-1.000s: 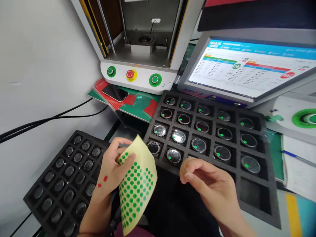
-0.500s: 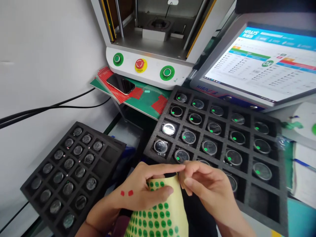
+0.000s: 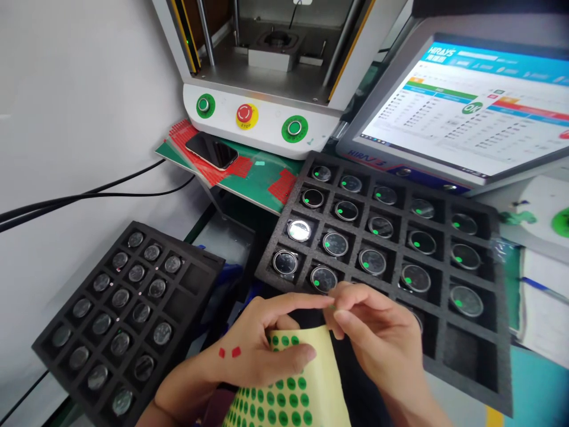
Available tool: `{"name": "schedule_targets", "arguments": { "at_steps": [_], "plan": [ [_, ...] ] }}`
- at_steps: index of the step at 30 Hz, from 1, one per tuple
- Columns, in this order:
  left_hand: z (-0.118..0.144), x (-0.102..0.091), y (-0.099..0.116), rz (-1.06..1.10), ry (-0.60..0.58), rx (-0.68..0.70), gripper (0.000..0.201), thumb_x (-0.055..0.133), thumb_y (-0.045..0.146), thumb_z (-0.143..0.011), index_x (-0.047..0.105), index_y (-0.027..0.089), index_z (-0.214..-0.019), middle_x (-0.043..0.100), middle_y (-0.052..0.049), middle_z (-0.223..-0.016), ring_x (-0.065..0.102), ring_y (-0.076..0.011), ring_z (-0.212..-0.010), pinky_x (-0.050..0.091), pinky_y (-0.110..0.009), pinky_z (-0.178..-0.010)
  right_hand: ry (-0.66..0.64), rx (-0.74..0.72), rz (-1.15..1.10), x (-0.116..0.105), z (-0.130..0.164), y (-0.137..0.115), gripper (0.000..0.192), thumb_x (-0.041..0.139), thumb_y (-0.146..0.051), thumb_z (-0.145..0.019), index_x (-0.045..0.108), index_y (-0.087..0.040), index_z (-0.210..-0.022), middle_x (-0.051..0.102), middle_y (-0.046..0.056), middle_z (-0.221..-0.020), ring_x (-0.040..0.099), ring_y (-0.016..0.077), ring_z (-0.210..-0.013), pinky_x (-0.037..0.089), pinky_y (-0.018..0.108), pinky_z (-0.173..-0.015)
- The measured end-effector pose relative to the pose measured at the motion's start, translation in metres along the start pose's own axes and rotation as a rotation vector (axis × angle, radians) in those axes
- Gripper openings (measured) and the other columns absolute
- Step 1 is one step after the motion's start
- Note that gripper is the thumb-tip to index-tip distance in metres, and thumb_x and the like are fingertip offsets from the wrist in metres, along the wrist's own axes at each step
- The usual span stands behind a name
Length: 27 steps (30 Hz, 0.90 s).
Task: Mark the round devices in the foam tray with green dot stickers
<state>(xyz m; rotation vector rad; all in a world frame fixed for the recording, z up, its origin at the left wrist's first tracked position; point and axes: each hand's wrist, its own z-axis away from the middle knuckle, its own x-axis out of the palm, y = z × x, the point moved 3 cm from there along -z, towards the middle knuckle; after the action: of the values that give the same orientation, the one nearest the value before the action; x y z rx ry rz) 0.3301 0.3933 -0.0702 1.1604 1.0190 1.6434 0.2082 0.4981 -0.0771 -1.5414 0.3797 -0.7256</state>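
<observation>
Sticker sheet [image 3: 326, 373] sat at view's 6 o'clock, in grip of left hand [image 3: 253, 350]; right hand [image 3: 380, 335], sheet's 2 o'clock, pinched tiny green sticker [image 3: 332, 306]; foam tray [image 3: 471, 350] lay at sheet's 1 o'clock.

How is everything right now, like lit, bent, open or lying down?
Left hand: holding sticker sheet, forefinger out
Right hand: curled, grip unclear
Sticker sheet: bent, partly bare
Screen: lit
Phone: lying flat, dark
Machine: front open
Tray by screen: mostly filled
Tray by wall: mostly filled
Pen: lying on paper
</observation>
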Motion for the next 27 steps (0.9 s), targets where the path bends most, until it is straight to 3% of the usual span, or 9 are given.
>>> {"name": "schedule_targets", "arguments": {
  "at_steps": [9, 14, 17, 23, 27],
  "plan": [
    [-0.004, 0.005, -0.004, 0.102, -0.044, -0.041, 0.051, 0.064, 0.025, -0.084, 0.054, 0.021, -0.134, 0.04, 0.01, -0.048, 0.027, -0.0032, -0.036, 0.018, -0.014, -0.036, 0.096, -0.037, 0.057, -0.006, -0.001, 0.001, 0.006, 0.071, -0.021, -0.08, 0.066, -0.021, -0.077, 0.058, -0.002, -0.06, 0.053, 0.0095, -0.051, 0.045, 0.02, -0.047],
    [-0.003, 0.004, 0.001, -0.141, 0.078, 0.007, 0.05, 0.059, 0.024, -0.085, 0.056, 0.02, -0.135, 0.033, 0.01, -0.046, 0.023, -0.0052, -0.038, 0.018, -0.019, -0.038, 0.285, -0.202, 0.404, -0.003, 0.009, -0.009, 0.009, 0.074, -0.017, -0.077, 0.072, -0.026, -0.079, 0.068, 0.0, -0.068, 0.058, 0.0126, -0.053, 0.052, 0.027, -0.054],
    [-0.002, 0.004, 0.002, -0.281, 0.14, 0.08, 0.05, 0.058, 0.022, -0.085, 0.056, 0.022, -0.135, 0.023, 0.01, -0.047, 0.019, -0.0071, -0.041, 0.018, -0.024, -0.042, 0.332, -0.279, 0.534, 0.0, 0.017, -0.008, 0.015, 0.073, -0.015, -0.079, 0.071, -0.028, -0.086, 0.068, -0.001, -0.069, 0.058, 0.0138, -0.054, 0.051, 0.029, -0.055],
    [-0.001, 0.0, -0.004, -0.34, 0.176, 0.111, 0.051, 0.057, 0.02, -0.085, 0.056, 0.026, -0.136, 0.023, 0.01, -0.049, 0.02, -0.0075, -0.042, 0.018, -0.025, -0.043, 0.285, -0.319, 0.665, 0.002, 0.022, 0.001, 0.013, 0.066, -0.015, -0.085, 0.065, -0.026, -0.091, 0.065, -0.001, -0.07, 0.059, 0.0137, -0.056, 0.047, 0.027, -0.054],
    [0.003, -0.003, -0.003, -0.327, 0.19, 0.089, 0.05, 0.056, 0.019, -0.084, 0.057, 0.028, -0.134, 0.027, 0.01, -0.048, 0.021, -0.0068, -0.041, 0.019, -0.023, -0.042, 0.122, -0.318, 0.666, 0.006, 0.011, 0.002, 0.009, 0.056, -0.016, -0.091, 0.059, -0.024, -0.092, 0.062, -0.003, -0.068, 0.058, 0.0099, -0.056, 0.046, 0.021, -0.055]
  ]
}}
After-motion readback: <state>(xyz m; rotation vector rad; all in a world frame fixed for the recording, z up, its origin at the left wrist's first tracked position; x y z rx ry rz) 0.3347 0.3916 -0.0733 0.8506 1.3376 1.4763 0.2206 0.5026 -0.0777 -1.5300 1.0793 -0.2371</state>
